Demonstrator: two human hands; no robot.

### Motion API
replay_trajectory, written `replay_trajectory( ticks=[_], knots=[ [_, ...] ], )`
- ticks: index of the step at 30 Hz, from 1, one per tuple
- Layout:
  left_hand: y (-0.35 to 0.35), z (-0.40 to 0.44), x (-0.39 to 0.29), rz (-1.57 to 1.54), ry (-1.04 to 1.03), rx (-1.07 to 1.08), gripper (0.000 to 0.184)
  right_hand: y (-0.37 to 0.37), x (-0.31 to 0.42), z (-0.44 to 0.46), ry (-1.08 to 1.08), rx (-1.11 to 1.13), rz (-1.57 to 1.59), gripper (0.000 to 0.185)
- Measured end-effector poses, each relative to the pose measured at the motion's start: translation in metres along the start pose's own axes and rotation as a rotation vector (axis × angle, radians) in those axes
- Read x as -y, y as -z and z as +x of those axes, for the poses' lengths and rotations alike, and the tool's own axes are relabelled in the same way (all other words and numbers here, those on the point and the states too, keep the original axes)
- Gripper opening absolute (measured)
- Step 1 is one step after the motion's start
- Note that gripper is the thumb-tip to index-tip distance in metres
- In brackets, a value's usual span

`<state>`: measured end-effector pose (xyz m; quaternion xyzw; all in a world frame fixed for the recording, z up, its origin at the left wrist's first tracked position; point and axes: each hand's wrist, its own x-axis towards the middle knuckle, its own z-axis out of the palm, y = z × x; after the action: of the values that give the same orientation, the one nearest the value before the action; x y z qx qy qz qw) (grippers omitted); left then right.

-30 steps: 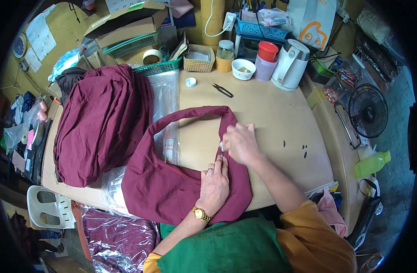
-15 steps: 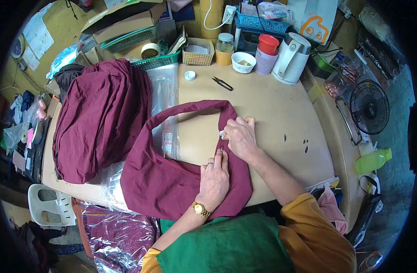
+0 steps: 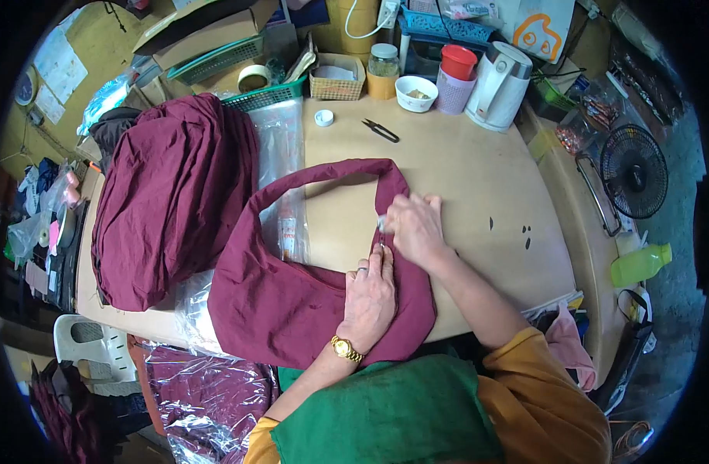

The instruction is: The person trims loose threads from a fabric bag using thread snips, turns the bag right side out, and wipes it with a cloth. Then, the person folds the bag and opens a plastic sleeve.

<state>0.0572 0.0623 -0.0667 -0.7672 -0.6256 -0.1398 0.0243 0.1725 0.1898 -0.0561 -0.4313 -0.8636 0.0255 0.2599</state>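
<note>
A maroon shoulder bag [image 3: 285, 309] lies on the table in front of me, its strap looped toward the far side. My left hand [image 3: 372, 298] rests on the bag's right part, fingers stretched out together and fingertips beside the zipper [image 3: 382, 238]. Just beyond those fingertips, my right hand [image 3: 416, 232] is closed around a small whitish piece [image 3: 382, 223] held against the zipper's upper end. That hand is slightly blurred, and its fingers hide most of the piece. What the piece is I cannot make out.
A large pile of maroon fabric [image 3: 176, 201] stands on the left over clear plastic bags [image 3: 281, 147]. Thread snips [image 3: 380, 131] and a white cap [image 3: 323, 117] lie beyond the bag. Along the back stand a bowl [image 3: 416, 94], jar [image 3: 383, 73] and white kettle [image 3: 497, 89].
The view has shifted slightly. My right hand, still closed on the whitish piece, has turned a little and moved slightly up along the zipper. My left hand stays on the bag.
</note>
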Motion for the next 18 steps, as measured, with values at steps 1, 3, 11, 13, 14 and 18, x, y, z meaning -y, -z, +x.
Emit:
replay_trajectory(
  ticks=[1,3,11,13,14,18],
  knots=[
    [0.001,0.002,-0.001,-0.012,0.005,-0.027,0.051,-0.005,-0.010,0.007,0.001,-0.062,-0.017,0.008],
    [0.003,0.002,-0.001,-0.043,0.001,-0.023,0.051,0.001,-0.013,0.019,0.006,-0.057,-0.002,0.009],
    [0.000,0.001,0.000,-0.073,0.009,-0.009,0.054,-0.006,-0.014,0.014,-0.032,0.002,0.004,0.008],
    [0.001,0.000,-0.001,-0.066,0.003,-0.011,0.054,-0.004,-0.018,0.025,0.002,-0.034,-0.013,0.006],
    [0.000,0.001,0.000,-0.066,0.003,-0.011,0.054,0.004,-0.012,0.024,0.003,-0.042,-0.016,0.006],
    [-0.004,-0.004,-0.001,-0.037,0.014,0.044,0.054,-0.005,0.002,-0.003,-0.040,0.188,0.196,0.003]
  ],
)
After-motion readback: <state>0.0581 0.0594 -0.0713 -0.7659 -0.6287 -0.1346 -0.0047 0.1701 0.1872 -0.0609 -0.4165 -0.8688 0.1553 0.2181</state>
